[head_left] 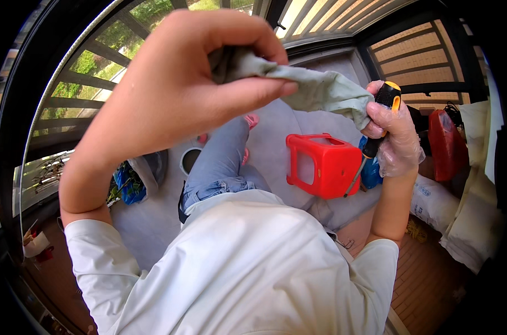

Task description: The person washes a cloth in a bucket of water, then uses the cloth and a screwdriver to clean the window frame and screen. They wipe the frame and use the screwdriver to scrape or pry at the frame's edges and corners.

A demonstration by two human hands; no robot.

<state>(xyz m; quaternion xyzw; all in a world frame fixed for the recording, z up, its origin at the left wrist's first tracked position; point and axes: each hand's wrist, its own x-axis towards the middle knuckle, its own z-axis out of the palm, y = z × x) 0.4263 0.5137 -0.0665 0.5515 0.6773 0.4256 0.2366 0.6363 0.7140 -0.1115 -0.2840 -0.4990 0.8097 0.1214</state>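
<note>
My left hand (192, 72) is raised close to the camera and pinches one end of a pale green cloth (315, 89). The cloth stretches to the right and wraps over the top of a screwdriver (376, 134) with a black and orange handle. My right hand (396, 137), in a thin clear glove, grips that handle, with the metal shaft pointing down. Below the hands I see my white shirt and my blue-jeaned legs.
A red plastic stool (323, 164) lies on its side on the grey floor cloth. A blue object (371, 173) sits behind it. White sacks (460, 218) and a red bag (446, 145) line the right. A round can (189, 159) and a blue bag (128, 184) lie at the left by the railing.
</note>
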